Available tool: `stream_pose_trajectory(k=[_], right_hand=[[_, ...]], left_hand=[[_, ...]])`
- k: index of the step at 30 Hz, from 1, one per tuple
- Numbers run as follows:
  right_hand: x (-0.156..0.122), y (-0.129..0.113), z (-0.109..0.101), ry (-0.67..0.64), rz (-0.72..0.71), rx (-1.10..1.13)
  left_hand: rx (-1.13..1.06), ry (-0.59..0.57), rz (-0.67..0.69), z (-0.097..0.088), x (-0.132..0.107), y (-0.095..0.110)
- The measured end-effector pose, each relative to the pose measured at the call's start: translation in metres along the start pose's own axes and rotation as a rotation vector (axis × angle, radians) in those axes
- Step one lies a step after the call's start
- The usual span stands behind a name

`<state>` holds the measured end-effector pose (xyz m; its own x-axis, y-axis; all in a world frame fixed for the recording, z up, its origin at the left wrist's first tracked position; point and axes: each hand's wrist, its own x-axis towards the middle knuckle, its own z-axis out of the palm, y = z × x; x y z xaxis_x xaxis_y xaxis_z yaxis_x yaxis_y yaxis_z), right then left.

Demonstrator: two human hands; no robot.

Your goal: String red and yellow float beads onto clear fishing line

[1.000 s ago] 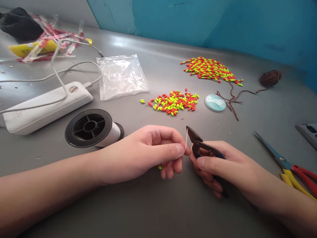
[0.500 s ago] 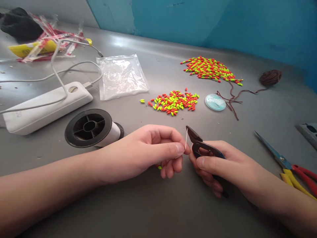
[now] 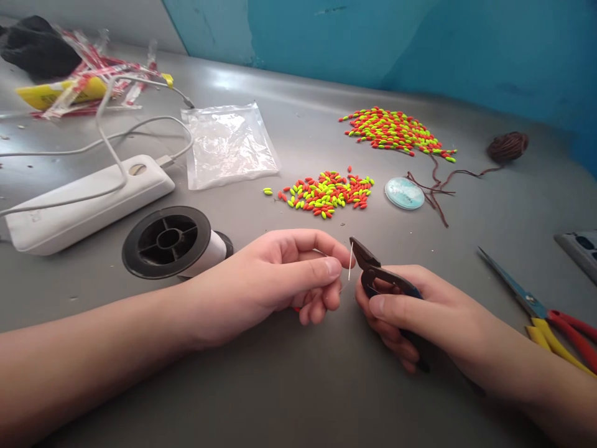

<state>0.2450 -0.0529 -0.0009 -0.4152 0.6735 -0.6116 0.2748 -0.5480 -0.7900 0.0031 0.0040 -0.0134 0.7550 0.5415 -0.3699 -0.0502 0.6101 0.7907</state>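
My right hand (image 3: 403, 311) is closed around dark pliers (image 3: 380, 272), their jaws pointing up and to the left. A thin white pin-like piece (image 3: 351, 261) hangs from the jaw tip. Just left of it my left hand (image 3: 303, 270) is pinched, thumb against the curled fingers, the index fingertip close to the white piece. A fine clear line (image 3: 346, 287) curves between the fingers and the lower end of that piece. Below the left hand a bit of red (image 3: 297, 309) shows, mostly hidden by the fingers.
Red and yellow-green beads lie in a near pile (image 3: 326, 193) and a far pile (image 3: 396, 130). Around them are a round case (image 3: 404, 193), brown cord (image 3: 507, 147), scissors (image 3: 532, 302), a black-flanged spool (image 3: 168, 242), a clear bag (image 3: 232, 146) and a white power bank (image 3: 88, 202) with cable.
My left fingertips have slid up and slightly left, off the lower end of the white piece, and the clear line now shows. The pliers have barely moved.
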Motion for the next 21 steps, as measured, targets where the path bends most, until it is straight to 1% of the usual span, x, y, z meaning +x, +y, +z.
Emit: stream_pose_trajectory(k=[7, 12, 15, 18, 21], right_hand=[[-0.002, -0.001, 0.001, -0.010, 0.012, 0.029], [-0.003, -0.002, 0.000, -0.029, 0.027, -0.048], [-0.004, -0.007, 0.000, -0.033, 0.060, -0.119], [-0.004, -0.014, 0.002, -0.042, 0.096, -0.135], [-0.004, -0.020, 0.004, -0.060, 0.067, -0.132]], left_hand=[[-0.095, 0.021, -0.012, 0.002, 0.001, -0.001], [-0.148, 0.075, 0.020, 0.003, 0.001, -0.001], [-0.156, 0.099, 0.042, 0.004, 0.001, -0.001], [-0.151, 0.122, 0.047, 0.005, 0.001, 0.000], [-0.134, 0.134, 0.050, 0.005, 0.000, 0.000]])
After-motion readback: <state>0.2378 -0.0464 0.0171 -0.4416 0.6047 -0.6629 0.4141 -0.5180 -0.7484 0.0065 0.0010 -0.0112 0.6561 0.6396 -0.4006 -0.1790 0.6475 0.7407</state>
